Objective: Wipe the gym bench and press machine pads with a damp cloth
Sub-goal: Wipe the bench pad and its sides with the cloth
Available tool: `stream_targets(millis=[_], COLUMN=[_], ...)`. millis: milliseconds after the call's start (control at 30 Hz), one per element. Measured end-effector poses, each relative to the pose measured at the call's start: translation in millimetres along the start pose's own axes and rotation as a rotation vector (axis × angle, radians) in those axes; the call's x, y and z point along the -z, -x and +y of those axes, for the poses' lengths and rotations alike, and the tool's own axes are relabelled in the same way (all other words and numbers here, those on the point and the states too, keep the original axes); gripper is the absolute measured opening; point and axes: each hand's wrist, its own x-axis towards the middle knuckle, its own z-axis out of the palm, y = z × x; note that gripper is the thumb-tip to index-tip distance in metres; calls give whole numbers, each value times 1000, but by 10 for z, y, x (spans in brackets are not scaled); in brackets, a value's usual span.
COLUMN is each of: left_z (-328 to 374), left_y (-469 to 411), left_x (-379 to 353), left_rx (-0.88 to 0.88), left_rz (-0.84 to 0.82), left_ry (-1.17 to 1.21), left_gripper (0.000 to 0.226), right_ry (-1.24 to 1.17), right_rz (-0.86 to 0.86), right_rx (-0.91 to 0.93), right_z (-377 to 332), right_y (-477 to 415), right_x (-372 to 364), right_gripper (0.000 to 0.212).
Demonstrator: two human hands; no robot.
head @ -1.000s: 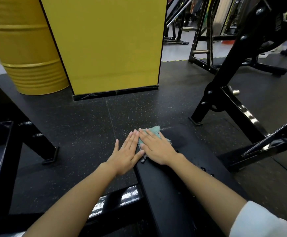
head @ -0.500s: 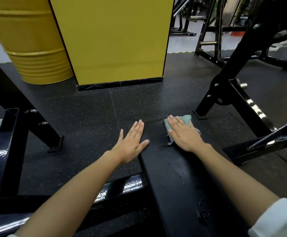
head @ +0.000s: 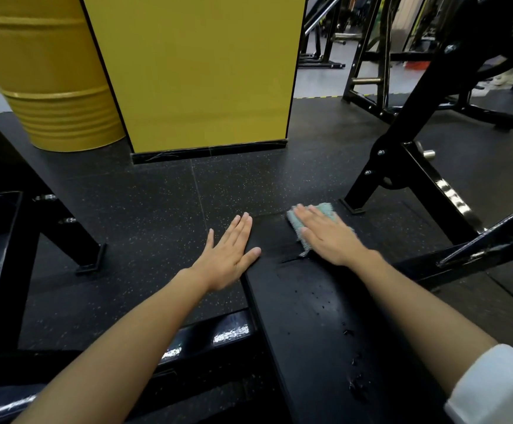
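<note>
A long black bench pad (head: 325, 325) runs from the bottom of the view up to the middle, with water drops on its near half. At its far right corner lies a pale green cloth (head: 325, 209). My right hand (head: 328, 237) lies flat on the cloth with straight fingers and presses it to the pad. My left hand (head: 229, 252) rests flat with straight fingers at the pad's far left edge, thumb on the pad, and holds nothing.
Black machine frames stand to the left (head: 7, 228) and right (head: 408, 166) of the bench. A yellow pillar (head: 194, 71) and a yellow drum (head: 44, 75) stand beyond on the speckled black rubber floor (head: 145, 209). More racks (head: 368, 62) are at the back right.
My right hand has slid the cloth from the pad's far left corner, beside the left hand, across to the far right corner. My left hand has stayed at the left edge.
</note>
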Motion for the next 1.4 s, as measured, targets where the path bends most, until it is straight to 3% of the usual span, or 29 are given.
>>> stream_targets(millis=[133,267,600,867,1033,1267,1400], left_z=[8,20,29,24,2,1,12], left_y=[8,17,-9,2,-12,-13,-12], left_x=[6,11,2,15,1,-8,10], left_rx=[1,3,22,7,-3,-4,0], left_rz=[-4,-10,8,-2,-2,14,4], left_ry=[7,4,-21,-18,-1,4,-5], left_gripper=[69,69,68,68,68,66,66], right_ry=[-25,31,-7,-6,36,43,-2], right_rz=[20,17,4,-4,12,-8,-15], right_rx=[-152,-203,143,-97,-182,76,132], right_z=[352,135,-527,297,163,-569,-561], right_y=[53,23,-5,39,-22,130,157], right_x=[38,-6,-145,64,14,-128,-125], right_gripper=[53,54,53,53,54,54,53])
